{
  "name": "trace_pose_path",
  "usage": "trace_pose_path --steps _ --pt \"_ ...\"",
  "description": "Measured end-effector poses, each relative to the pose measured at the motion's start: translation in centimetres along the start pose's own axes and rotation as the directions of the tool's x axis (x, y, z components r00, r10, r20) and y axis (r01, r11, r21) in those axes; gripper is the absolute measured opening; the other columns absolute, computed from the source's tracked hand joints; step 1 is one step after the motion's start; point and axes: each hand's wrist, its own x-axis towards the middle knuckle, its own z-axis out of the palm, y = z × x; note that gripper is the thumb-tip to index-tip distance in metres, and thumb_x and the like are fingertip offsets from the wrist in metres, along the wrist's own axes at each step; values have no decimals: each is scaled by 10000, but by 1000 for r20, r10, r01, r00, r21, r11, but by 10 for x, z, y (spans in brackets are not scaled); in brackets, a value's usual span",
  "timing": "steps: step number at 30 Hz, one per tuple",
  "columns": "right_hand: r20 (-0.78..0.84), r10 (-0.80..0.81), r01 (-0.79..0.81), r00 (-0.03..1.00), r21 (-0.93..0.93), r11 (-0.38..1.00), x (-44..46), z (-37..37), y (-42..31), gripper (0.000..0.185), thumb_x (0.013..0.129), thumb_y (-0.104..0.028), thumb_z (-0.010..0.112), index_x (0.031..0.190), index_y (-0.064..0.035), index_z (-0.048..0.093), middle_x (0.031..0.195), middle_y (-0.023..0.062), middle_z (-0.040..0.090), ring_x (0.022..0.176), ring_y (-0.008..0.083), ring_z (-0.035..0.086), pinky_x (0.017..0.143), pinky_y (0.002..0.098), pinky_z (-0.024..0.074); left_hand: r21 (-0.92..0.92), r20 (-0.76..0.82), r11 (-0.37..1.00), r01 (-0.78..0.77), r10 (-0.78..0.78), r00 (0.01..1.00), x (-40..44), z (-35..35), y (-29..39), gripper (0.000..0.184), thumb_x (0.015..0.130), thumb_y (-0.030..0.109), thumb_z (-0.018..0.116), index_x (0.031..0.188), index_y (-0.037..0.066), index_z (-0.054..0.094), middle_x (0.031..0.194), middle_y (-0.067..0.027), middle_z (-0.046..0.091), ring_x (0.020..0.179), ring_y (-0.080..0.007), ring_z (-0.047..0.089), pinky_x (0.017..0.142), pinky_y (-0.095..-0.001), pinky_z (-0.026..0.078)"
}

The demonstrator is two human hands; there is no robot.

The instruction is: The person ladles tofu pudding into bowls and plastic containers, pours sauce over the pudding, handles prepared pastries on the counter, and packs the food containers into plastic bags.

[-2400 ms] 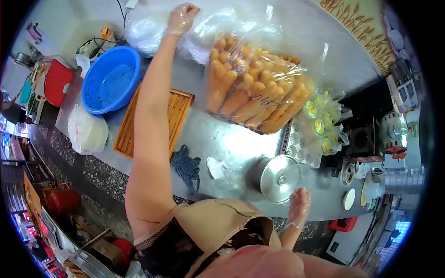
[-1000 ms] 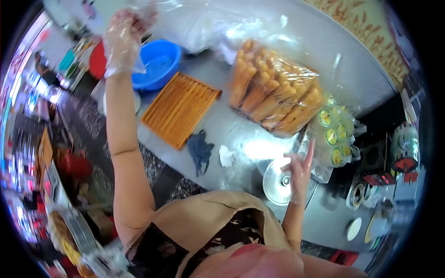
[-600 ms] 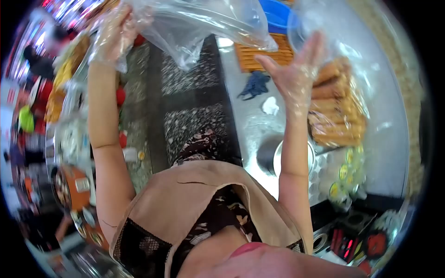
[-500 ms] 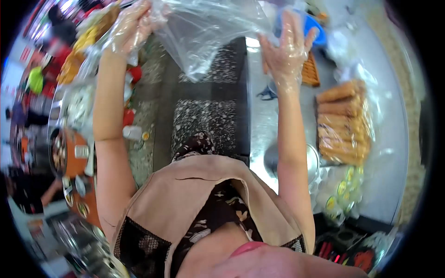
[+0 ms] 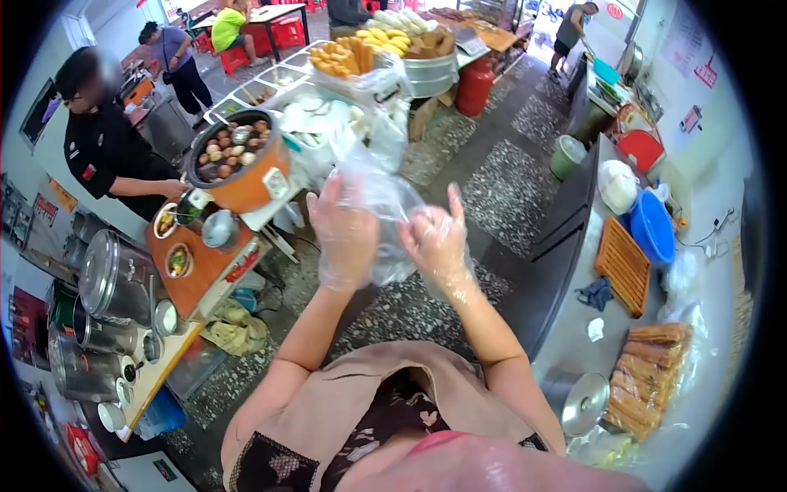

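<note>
Both of my hands wear thin clear plastic gloves and are raised in front of my apron. A clear, crumpled plastic bag point(image 5: 389, 197) hangs between them above the speckled floor. My right hand point(image 5: 438, 246) has its fingers curled on the bag's right side, one finger pointing up. At the bag's left side, my left hand point(image 5: 346, 238) is closed on the plastic; its fingertips are blurred and partly hidden by the film.
On the left stand a pot of eggs point(image 5: 234, 152), a wooden counter point(image 5: 193, 271) with bowls, and a person in black point(image 5: 102, 131). Fried dough sticks point(image 5: 348, 57) lie beyond. The right steel counter point(image 5: 557, 320) bears a wooden rack point(image 5: 623, 266), blue basin point(image 5: 653, 228) and bagged dough sticks point(image 5: 648, 377).
My view has lifted and turned left across the room. Both hands have come closer together, and the bag, spread wide before, is now bunched between them. My right hand's spread fingers have curled.
</note>
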Motion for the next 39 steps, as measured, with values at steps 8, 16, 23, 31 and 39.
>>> trace_pose_path --steps 8,16,23,31,39 --pt "148 99 -124 984 175 977 -7 107 -152 149 736 -128 670 656 -72 557 716 65 623 727 245 625 1029 529 325 -195 238 812 550 -504 830 -138 -77 -263 381 776 140 660 1121 39 535 1110 -201 559 994 -380 551 850 -442 443" --pt "356 23 -112 934 230 967 10 173 -232 192 761 -194 646 628 -87 558 655 67 582 707 249 607 1018 501 347 41 270 962 271 -272 924 -155 -198 -278 257 743 243 693 929 77 633 1412 -228 325 1312 -422 301 1075 -525 192" --pt "410 -96 -66 907 364 929 31 227 -248 205 768 -222 639 633 -98 548 662 68 579 717 258 613 1000 507 361 -135 -558 983 127 -182 809 -77 -297 -330 374 845 285 571 1164 90 550 1417 -161 353 1356 -359 256 1099 -520 178" --pt "377 -92 -118 921 498 859 56 287 -248 213 749 -234 657 623 -95 557 634 70 575 701 268 611 987 505 376 -656 -392 749 89 -440 808 -16 -258 -298 421 844 298 576 1207 106 478 1436 -147 309 1365 -341 226 1106 -520 163" --pt "408 -147 -109 901 540 834 68 328 -225 218 760 -215 666 628 -77 561 638 80 560 698 285 597 979 500 383 -783 -262 613 106 -479 838 8 -211 -298 480 843 311 581 1250 122 407 1454 -132 266 1375 -324 196 1113 -520 149"
